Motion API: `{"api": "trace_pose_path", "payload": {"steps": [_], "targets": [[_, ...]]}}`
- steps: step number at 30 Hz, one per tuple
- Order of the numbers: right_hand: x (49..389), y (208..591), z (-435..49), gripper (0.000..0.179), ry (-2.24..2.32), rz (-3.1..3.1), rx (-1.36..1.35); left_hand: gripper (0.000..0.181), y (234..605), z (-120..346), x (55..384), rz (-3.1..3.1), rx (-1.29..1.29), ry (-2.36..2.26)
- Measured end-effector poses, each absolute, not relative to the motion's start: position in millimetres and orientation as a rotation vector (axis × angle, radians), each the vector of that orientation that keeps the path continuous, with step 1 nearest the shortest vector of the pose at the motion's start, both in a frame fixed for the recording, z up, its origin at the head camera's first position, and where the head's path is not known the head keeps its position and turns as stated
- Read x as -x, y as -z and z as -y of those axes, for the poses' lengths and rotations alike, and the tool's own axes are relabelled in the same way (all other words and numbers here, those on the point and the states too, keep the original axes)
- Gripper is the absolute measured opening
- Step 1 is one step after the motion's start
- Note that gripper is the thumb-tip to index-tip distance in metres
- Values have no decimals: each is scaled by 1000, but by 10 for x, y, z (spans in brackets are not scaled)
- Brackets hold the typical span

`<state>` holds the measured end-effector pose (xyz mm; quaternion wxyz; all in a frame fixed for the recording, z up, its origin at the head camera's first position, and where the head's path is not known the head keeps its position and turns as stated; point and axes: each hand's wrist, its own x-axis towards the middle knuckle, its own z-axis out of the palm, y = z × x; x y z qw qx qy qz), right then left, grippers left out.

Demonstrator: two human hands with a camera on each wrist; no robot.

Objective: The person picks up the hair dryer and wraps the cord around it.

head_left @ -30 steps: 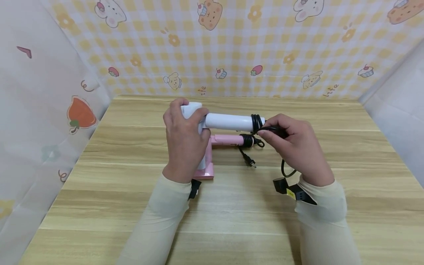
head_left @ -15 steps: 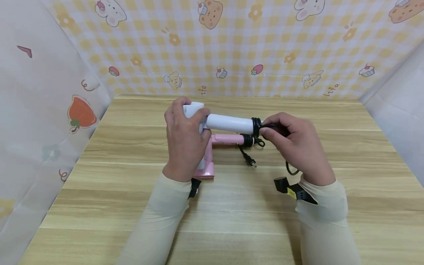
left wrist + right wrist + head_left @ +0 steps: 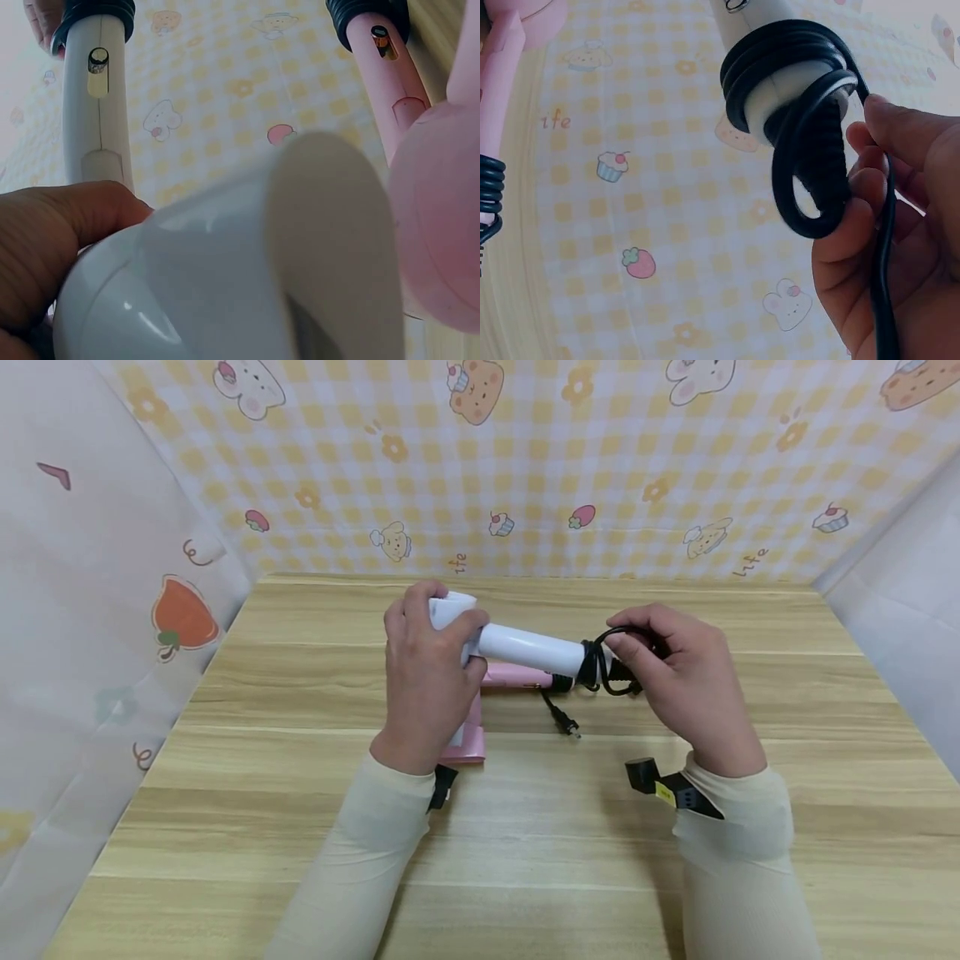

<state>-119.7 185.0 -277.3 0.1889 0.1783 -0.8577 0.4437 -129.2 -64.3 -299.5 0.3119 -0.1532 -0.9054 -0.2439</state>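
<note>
My left hand grips the head of a white hair dryer, raised over the table with its handle pointing right and slightly toward me. Black cord is wound in several turns near the handle's end. My right hand pinches the loose length of cord just beyond these turns. In the right wrist view, a loop of cord hangs beside the ribbed strain relief, and the cord runs between thumb and fingers. The dryer's wide nozzle fills the front of the left wrist view.
A pink hair dryer lies on the wooden table behind and below the white one, partly covered by it. Its cord is coiled on the handle, and the plug sticks out toward me. A checked cloth hangs at the back.
The white hair dryer has shifted right and its handle end has tipped lower. My right hand has risen slightly with the cord, which now forms a loop at the handle's end.
</note>
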Motion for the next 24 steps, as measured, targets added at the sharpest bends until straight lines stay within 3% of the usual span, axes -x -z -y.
{"api": "trace_pose_path", "payload": {"steps": [24], "targets": [[1251,2835,-1929,16,-1346,2542,-481,36,2905,748,1283,2325,515,795]]}}
